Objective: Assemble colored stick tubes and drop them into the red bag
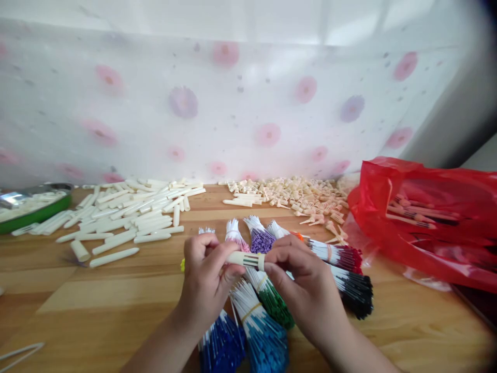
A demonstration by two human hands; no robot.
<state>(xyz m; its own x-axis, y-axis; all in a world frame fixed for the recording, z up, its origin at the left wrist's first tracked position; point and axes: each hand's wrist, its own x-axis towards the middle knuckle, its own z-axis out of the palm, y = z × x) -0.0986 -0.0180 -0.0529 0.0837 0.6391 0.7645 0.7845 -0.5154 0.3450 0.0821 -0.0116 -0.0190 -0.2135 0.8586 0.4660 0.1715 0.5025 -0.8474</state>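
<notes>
Between my two hands lies a cream multicolour pen barrel [248, 260], held level, with narrow slots along its side. My left hand [209, 274] is closed on its left part. Thumb and fingers of my right hand [297, 274] pinch its right end. Beneath and around the hands lie bundles of pen refills: dark blue [221, 344], light blue [267, 336], green [277, 303], purple [262, 239], pink [235, 235], dark red [347, 257] and black [355, 291]. Several bundles are partly hidden by my hands.
Many cream pen tubes [132, 212] are heaped at the back left, beside a green tray [42, 215]. Small slotted cream parts [303, 194] form a pile at the back right. A red plastic bag [427, 248] with assembled-looking pens stands at the right.
</notes>
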